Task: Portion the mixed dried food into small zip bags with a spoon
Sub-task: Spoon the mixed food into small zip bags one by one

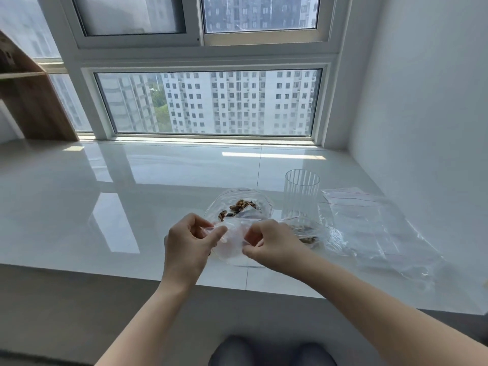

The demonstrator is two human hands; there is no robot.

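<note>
— What have you got hold of, nearest you?

— A small zip bag (232, 243), just past the front edge of the ledge (79, 207); my left hand (187, 241) pinches its left side between thumb and fingers, my right hand (269, 244) pinches the right side, both curled tight on the plastic; whether the bag's mouth is open I cannot tell.

— And the dried food?

— Just behind my hands, in a clear container (239, 204), brown pieces (241, 206) lying loose in it; more brown bits show through the plastic beside my right wrist (306, 235); no spoon that I can make out.

— What crowds you on the right?

— A ribbed clear cup (301, 194) standing upright just beyond the container; then a pile of spare zip bags (369, 223) spreading toward the wall (422, 101), its near corner close to the ledge's front edge.

— And the left?

— Bare glossy ledge running wide to a wooden shelf (31, 101) at the far corner; the window (211, 101) bounds the back.
</note>
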